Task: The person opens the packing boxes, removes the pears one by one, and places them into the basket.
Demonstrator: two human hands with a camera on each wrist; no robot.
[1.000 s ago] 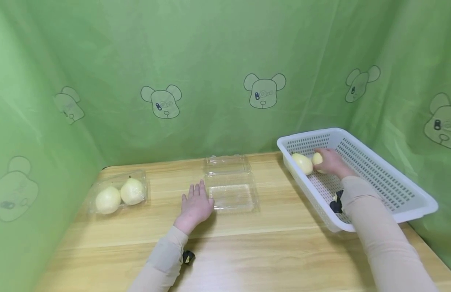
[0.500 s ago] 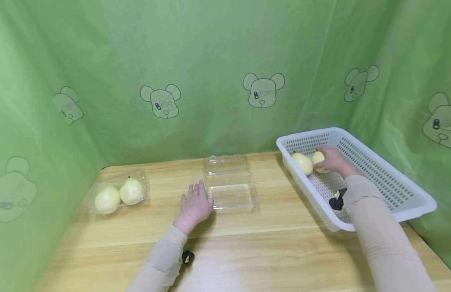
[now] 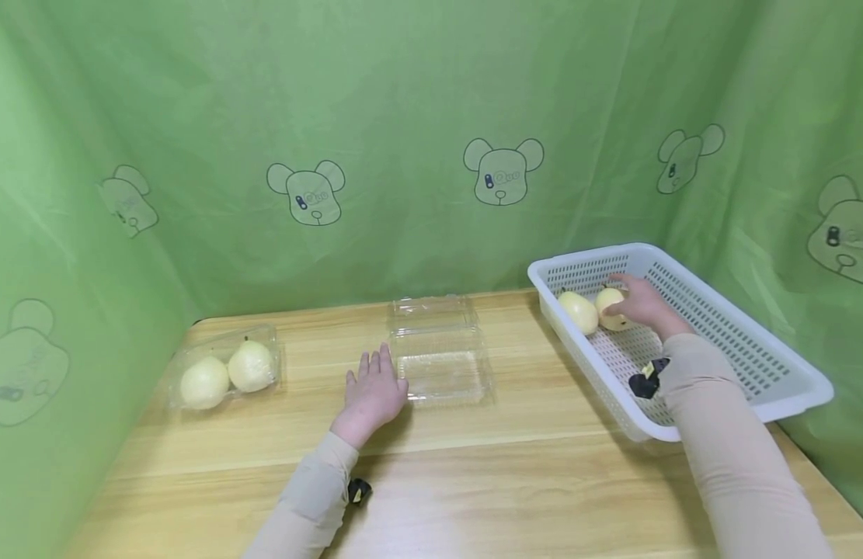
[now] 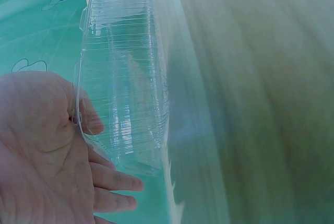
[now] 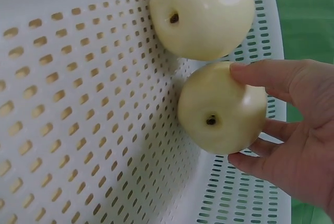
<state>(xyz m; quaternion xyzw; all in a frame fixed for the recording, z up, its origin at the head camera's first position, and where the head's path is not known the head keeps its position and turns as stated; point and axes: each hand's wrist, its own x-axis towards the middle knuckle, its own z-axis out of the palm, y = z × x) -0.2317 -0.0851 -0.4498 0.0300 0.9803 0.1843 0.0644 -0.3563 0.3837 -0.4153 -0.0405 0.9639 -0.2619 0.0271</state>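
Observation:
In the head view my left hand [image 3: 374,393] lies beside the left edge of a hinged clear plastic clamshell box [image 3: 441,373], its fingers extended. The left wrist view shows the thumb at the rim of the box [image 4: 122,88], seen partly through the plastic. My right hand [image 3: 641,303] is inside a white basket, around a pale yellow pear [image 3: 610,309]. In the right wrist view the thumb rests on one side of this pear [image 5: 222,109] and the fingers curl at its other side, partly hidden. A second pear [image 3: 578,313] sits against it, untouched.
The white perforated basket [image 3: 774,400] stands at the table's right. On the left, another clear clamshell [image 3: 277,365] holds two pears [image 3: 204,383]. A green curtain [image 3: 403,233] surrounds the wooden table [image 3: 487,481]. A black wrist device [image 3: 359,491] hangs at the left sleeve.
My right hand has shifted slightly back and to the right, its fingers spread wider, so more of the pear shows. The left hand and the boxes look the same.

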